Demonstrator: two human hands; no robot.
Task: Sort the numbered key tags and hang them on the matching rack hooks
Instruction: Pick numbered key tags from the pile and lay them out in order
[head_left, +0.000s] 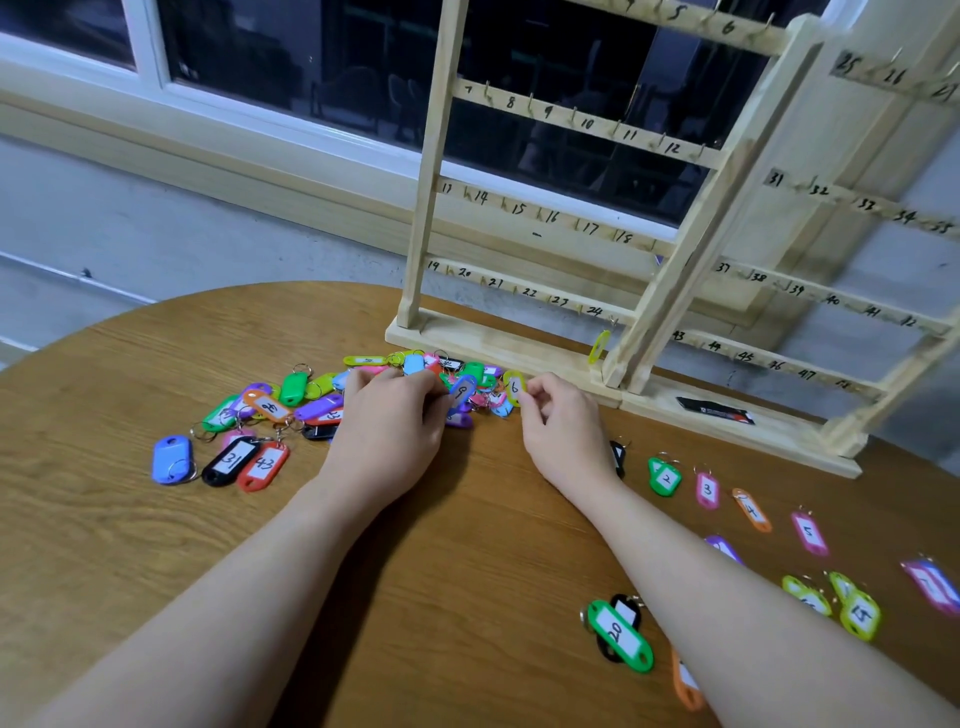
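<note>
A heap of coloured numbered key tags lies on the round wooden table, just in front of the wooden rack with numbered hooks. My left hand pinches a blue tag marked 9 at the heap's right side. Beside it, my right hand pinches a yellow tag marked 6. One yellow tag hangs from the hook under 24. Sorted tags 2, 3, 4 and 5 lie in a row to the right.
A second numbered rack stands to the right, with a black card on its base. A green tag 20 over a black one lies near my right forearm. More tags sit at the far right edge. A dark window is behind.
</note>
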